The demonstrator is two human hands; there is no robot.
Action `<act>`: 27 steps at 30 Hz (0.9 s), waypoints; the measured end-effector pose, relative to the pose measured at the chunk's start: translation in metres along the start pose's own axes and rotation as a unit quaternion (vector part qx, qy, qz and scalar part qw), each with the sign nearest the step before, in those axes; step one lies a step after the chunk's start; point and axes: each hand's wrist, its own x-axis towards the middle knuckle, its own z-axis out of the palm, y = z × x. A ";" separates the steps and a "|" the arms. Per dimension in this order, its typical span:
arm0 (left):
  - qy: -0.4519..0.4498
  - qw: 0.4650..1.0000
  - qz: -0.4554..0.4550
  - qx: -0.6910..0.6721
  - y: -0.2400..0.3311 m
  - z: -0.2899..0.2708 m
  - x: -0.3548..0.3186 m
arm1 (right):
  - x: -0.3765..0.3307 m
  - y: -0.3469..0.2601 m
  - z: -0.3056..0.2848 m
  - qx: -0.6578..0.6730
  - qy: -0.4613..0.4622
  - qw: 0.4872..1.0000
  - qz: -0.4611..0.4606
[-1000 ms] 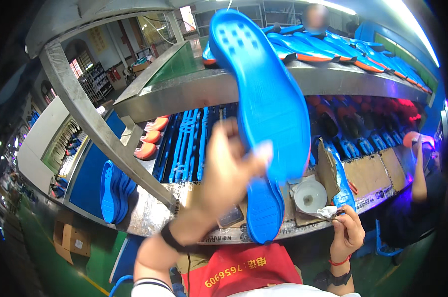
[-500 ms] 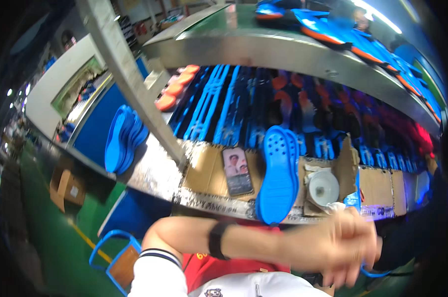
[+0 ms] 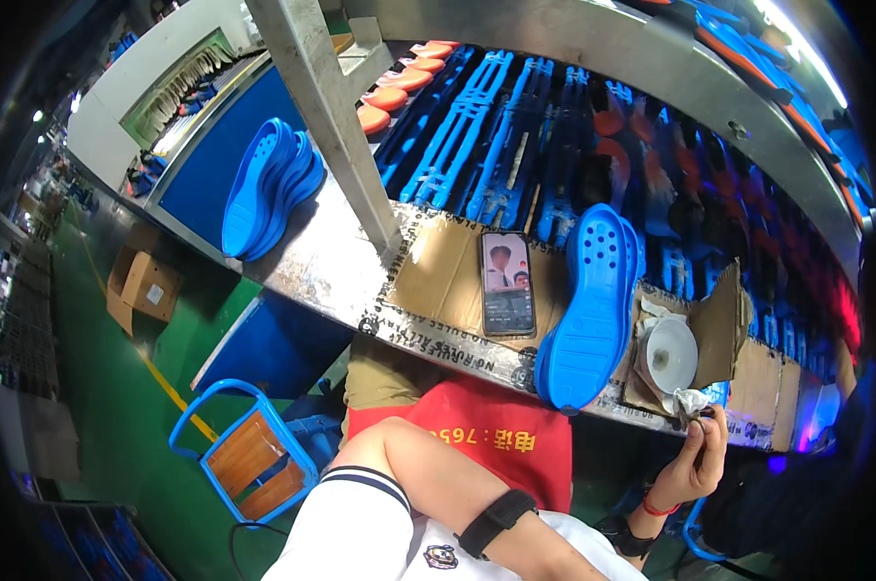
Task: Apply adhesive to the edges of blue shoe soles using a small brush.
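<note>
My right hand (image 3: 694,463), with a red string and a black band at the wrist, is pinched at the table's front edge. Its fingertips close on a crumpled white wad (image 3: 691,400); whether this is paper or cloth I cannot tell. Just beyond the wad, a white bowl (image 3: 672,354) sits tilted in an open cardboard box (image 3: 717,324). My left forearm (image 3: 452,472), with a black wristband, crosses the lower middle, its hand beyond the lower edge. Left of the bowl lies a stack of blue shoe soles (image 3: 585,308). A lit phone (image 3: 508,281) rests on cardboard beside them.
Rows of blue straps (image 3: 467,126) and orange-white pieces (image 3: 384,99) fill the area under a metal conveyor frame (image 3: 651,68). A metal post (image 3: 326,116) rises from the table near more blue soles (image 3: 263,194). A blue-framed chair (image 3: 254,455) stands at lower left.
My left hand, blurred over the right side before, has dropped out of view. My right hand now shows, pinching at the white wad. The view has shifted, with the table sitting higher.
</note>
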 end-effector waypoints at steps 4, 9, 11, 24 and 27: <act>0.013 1.000 -0.011 -0.015 0.000 0.005 -0.008 | 0.001 -0.001 0.001 0.009 0.013 1.000 -0.001; 0.089 0.991 0.016 0.094 0.015 0.019 -0.008 | 0.002 -0.001 0.003 -0.004 0.004 1.000 0.001; 0.106 0.990 -0.014 0.096 0.011 0.015 -0.015 | 0.001 0.000 0.002 0.000 0.005 1.000 0.000; 0.151 0.985 -0.027 0.079 -0.002 0.011 -0.030 | 0.006 -0.008 0.011 0.000 0.001 1.000 0.003; 0.120 0.986 -0.033 0.108 0.009 0.005 -0.024 | 0.008 -0.011 0.011 -0.021 -0.011 1.000 0.018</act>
